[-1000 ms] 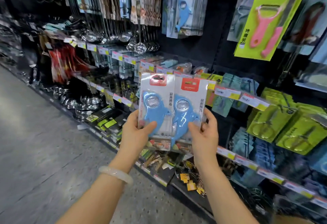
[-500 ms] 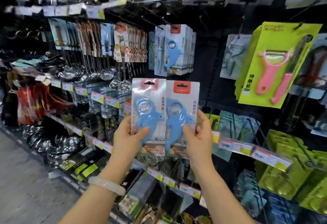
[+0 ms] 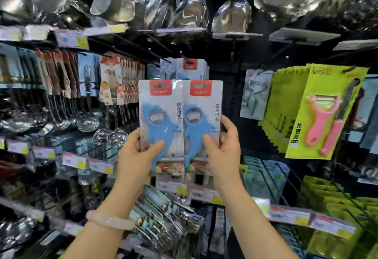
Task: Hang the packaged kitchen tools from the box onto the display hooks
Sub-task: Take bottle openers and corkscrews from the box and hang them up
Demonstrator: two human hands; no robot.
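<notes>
I hold two blister packs side by side in front of the display wall, each with a blue fish-shaped kitchen tool and a red header. My left hand (image 3: 141, 155) grips the left pack (image 3: 160, 119) at its lower part. My right hand (image 3: 224, 146) grips the right pack (image 3: 202, 115) the same way. Directly behind and above them a stack of the same packs (image 3: 191, 67) hangs on a black hook (image 3: 184, 56). The packs' tops sit just below that stack. No box is in view.
Steel ladles and spoons (image 3: 184, 7) hang overhead. Carded utensils (image 3: 114, 81) hang to the left, green peeler packs (image 3: 319, 111) to the right. Bare black hooks (image 3: 159, 54) jut out above the stack. Price-tag rails (image 3: 290, 215) and lower hooks with goods run below.
Both hands have raised the two packs up toward the hanging stack of the same packs, and my view has tilted upward and come closer to the wall.
</notes>
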